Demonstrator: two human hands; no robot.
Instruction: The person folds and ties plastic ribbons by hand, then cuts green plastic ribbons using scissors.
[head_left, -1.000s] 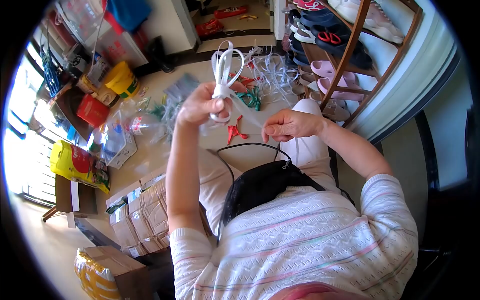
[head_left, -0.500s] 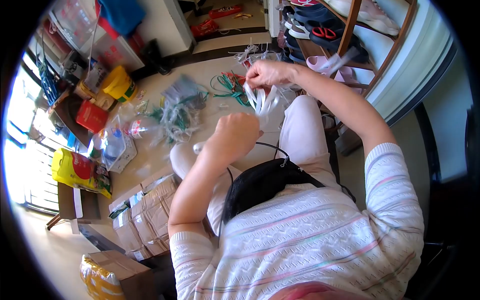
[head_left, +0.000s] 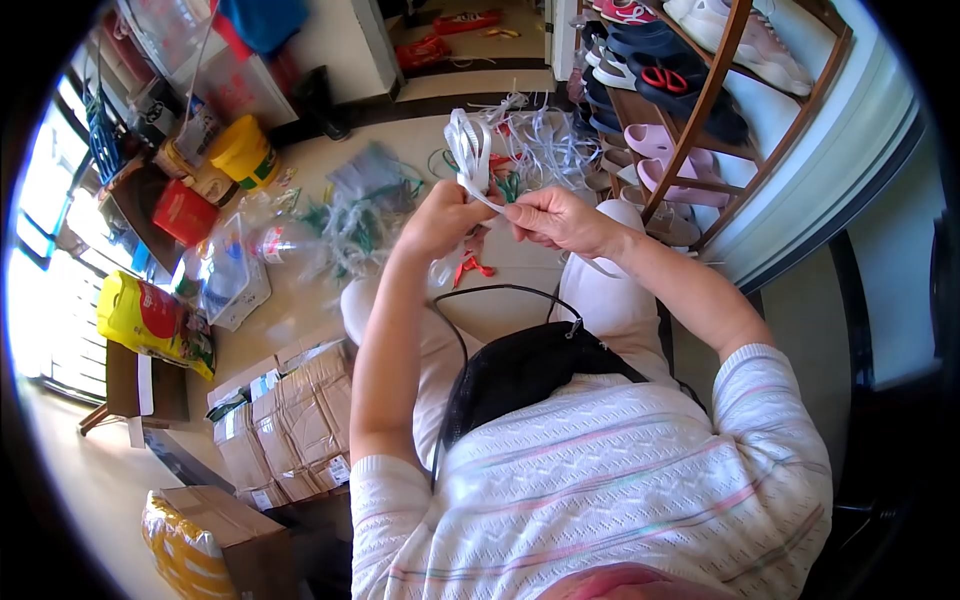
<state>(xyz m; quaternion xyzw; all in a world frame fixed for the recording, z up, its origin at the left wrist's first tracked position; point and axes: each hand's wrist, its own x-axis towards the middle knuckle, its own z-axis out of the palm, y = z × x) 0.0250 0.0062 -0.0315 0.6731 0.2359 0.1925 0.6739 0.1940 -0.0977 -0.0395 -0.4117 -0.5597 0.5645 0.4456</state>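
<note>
A looped bundle of white strap (head_left: 468, 143) stands up out of my left hand (head_left: 440, 218), whose fingers are closed round its lower end. Close beside it on the right, my right hand (head_left: 565, 220) pinches a white strand that runs across from the bundle. A tail of the strand hangs below my right hand, over my knee. On the floor beyond my hands lies a tangle of white straps (head_left: 550, 140). Red strips (head_left: 472, 268) lie on the floor below my hands.
On the right stands a wooden shoe rack (head_left: 700, 120). To the left are a yellow bucket (head_left: 243, 152), a red container (head_left: 186, 212), a white basket (head_left: 238, 300) and a pile of clear plastic (head_left: 365, 230). Taped cardboard boxes (head_left: 290, 425) stand at lower left.
Since half a second ago my left hand has risen and my right hand has come down beside it. The white loops now stand upright above my left hand.
</note>
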